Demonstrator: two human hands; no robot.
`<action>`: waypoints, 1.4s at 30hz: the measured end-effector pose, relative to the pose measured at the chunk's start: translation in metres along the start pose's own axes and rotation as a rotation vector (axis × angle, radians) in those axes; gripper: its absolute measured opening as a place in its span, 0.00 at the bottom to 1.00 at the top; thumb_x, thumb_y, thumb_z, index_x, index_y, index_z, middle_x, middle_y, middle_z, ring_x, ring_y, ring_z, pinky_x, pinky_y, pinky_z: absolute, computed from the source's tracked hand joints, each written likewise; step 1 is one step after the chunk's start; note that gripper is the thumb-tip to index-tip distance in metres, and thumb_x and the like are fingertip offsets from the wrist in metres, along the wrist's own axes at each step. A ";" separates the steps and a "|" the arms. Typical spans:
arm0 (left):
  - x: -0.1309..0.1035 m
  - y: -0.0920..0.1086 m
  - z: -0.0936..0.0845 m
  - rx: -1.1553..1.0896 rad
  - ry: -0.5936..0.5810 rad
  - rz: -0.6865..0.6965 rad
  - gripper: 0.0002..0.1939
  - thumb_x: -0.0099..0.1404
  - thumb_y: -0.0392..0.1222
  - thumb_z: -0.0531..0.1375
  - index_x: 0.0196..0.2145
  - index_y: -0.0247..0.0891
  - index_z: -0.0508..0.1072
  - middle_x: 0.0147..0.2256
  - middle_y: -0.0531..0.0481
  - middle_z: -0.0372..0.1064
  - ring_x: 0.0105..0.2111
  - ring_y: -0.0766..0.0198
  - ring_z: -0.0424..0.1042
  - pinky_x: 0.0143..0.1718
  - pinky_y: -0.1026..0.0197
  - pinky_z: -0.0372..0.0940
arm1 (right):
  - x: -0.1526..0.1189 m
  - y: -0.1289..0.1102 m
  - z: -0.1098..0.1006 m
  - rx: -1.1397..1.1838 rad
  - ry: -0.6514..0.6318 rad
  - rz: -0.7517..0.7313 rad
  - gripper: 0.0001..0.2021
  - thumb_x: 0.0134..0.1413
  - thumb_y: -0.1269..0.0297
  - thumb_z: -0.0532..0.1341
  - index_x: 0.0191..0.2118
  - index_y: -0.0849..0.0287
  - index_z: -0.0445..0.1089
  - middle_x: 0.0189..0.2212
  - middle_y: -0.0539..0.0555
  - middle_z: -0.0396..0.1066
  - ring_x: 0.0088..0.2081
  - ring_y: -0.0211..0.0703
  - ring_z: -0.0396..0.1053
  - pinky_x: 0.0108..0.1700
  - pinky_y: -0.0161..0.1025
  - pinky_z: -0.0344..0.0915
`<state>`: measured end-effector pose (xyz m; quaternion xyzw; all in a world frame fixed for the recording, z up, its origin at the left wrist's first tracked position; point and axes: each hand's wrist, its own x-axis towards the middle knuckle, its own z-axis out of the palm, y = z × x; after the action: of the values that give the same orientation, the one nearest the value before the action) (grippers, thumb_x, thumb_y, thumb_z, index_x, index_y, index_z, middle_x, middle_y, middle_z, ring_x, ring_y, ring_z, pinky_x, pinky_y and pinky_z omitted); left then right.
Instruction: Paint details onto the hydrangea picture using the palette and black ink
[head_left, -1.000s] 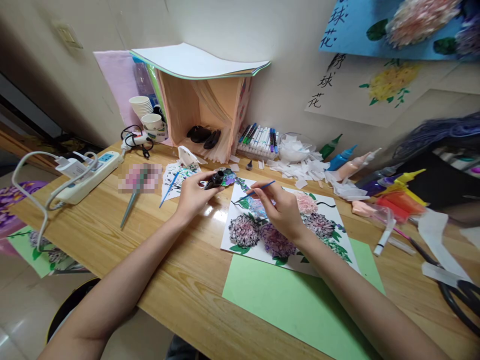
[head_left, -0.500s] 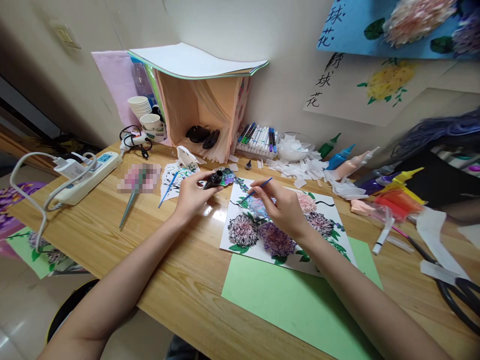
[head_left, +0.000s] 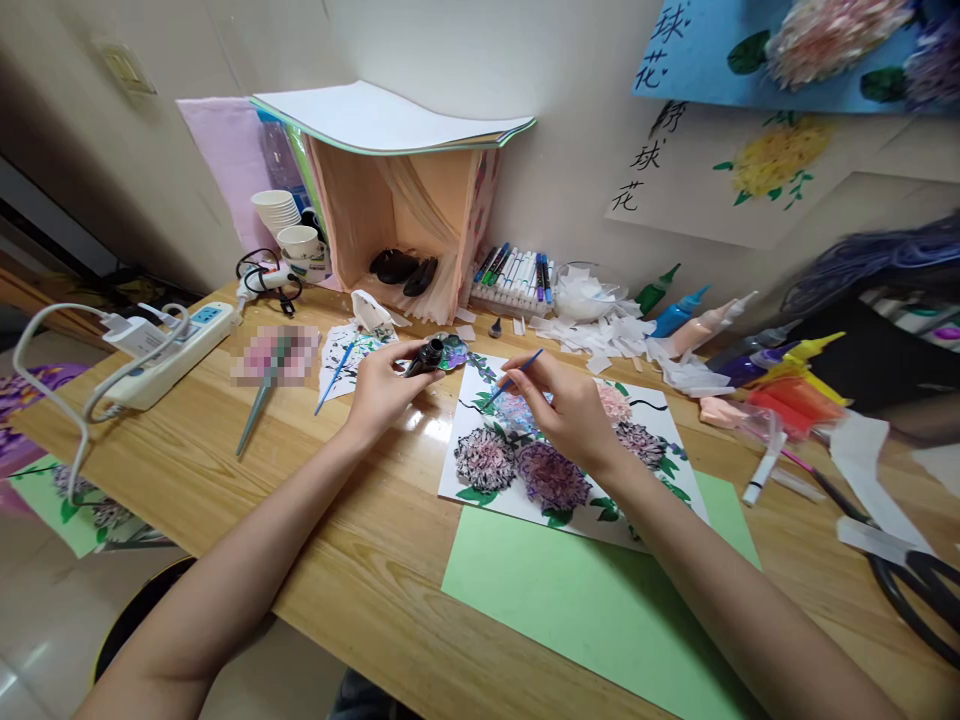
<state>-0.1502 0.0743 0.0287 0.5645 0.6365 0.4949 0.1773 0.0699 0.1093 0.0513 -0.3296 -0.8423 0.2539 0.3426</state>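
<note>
In my left hand is a small dark ink bottle, its open mouth tilted up to the right. My right hand pinches a thin blue paintbrush, tip pointing down and left at the white sheet. That sheet carries raised flower heads in pink, purple and blue with green leaves. A short black line shows near the brush tip at the sheet's left side. My right hand covers part of the upper flowers. Under the sheet lies a green paper.
Left of me are a second blue brush on stained paper, a grey-green tool and a power strip. Markers, paper scraps and paint bottles line the back. Black scissors lie at right.
The black line at the sheet's left side looks slightly longer near the brush tip. Both hands keep nearly the same place and hold, while the view shifts a little.
</note>
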 end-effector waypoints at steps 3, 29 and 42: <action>0.000 0.000 0.000 -0.003 -0.001 0.001 0.17 0.48 0.40 0.67 0.39 0.37 0.77 0.38 0.45 0.76 0.37 0.59 0.73 0.40 0.55 0.66 | 0.001 0.000 -0.001 -0.014 -0.006 0.004 0.09 0.61 0.62 0.50 0.39 0.59 0.65 0.30 0.53 0.74 0.31 0.38 0.73 0.32 0.36 0.65; 0.000 0.000 0.000 0.008 -0.011 -0.025 0.19 0.48 0.41 0.67 0.39 0.37 0.77 0.39 0.45 0.76 0.38 0.58 0.72 0.36 0.58 0.65 | 0.004 -0.004 -0.018 -0.046 0.001 -0.017 0.09 0.61 0.61 0.51 0.38 0.59 0.65 0.30 0.54 0.73 0.32 0.40 0.72 0.34 0.38 0.65; 0.000 -0.001 0.000 0.016 -0.010 -0.023 0.19 0.47 0.42 0.67 0.40 0.38 0.77 0.39 0.45 0.76 0.39 0.57 0.72 0.36 0.58 0.65 | 0.004 -0.003 -0.019 -0.109 -0.058 -0.072 0.09 0.61 0.63 0.50 0.39 0.60 0.65 0.30 0.53 0.74 0.31 0.38 0.71 0.33 0.36 0.64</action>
<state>-0.1504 0.0745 0.0276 0.5610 0.6460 0.4848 0.1817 0.0806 0.1138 0.0666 -0.3099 -0.8757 0.2047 0.3085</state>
